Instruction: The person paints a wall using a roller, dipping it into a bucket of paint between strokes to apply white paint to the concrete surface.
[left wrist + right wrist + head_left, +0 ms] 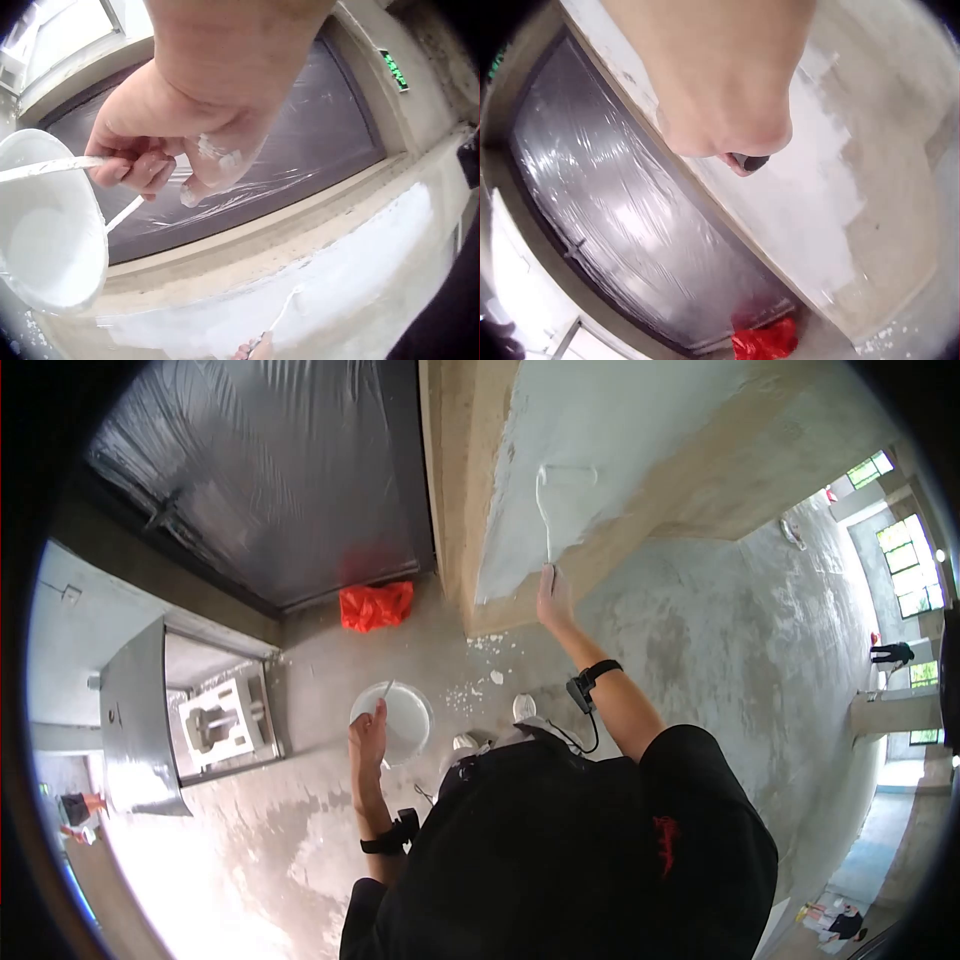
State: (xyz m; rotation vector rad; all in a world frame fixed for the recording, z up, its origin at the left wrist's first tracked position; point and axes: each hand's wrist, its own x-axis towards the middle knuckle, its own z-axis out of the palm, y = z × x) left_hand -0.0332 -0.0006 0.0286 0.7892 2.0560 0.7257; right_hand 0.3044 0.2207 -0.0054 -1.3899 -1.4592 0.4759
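In the head view, the right hand reaches up with its fingers clenched round the grip of a paint roller, whose sleeve lies flat against the wet white patch on the wall, well above the hand. Lower down, the left hand hangs a white bucket over the concrete floor, just in front of the person's body. A red bag lies at the foot of the plastic-covered door. In the left wrist view, the left hand has its fingers curled round the bucket's thin wire handle, with smears of white on the thumb. The bucket hangs just beside it, white paint pooled in its bottom, and the roller shows far off against the painted wall. In the right wrist view, the right hand is a tight fist. The dark butt of the roller grip pokes out below the fingers, with the painted wall behind and the red bag at the bottom edge.
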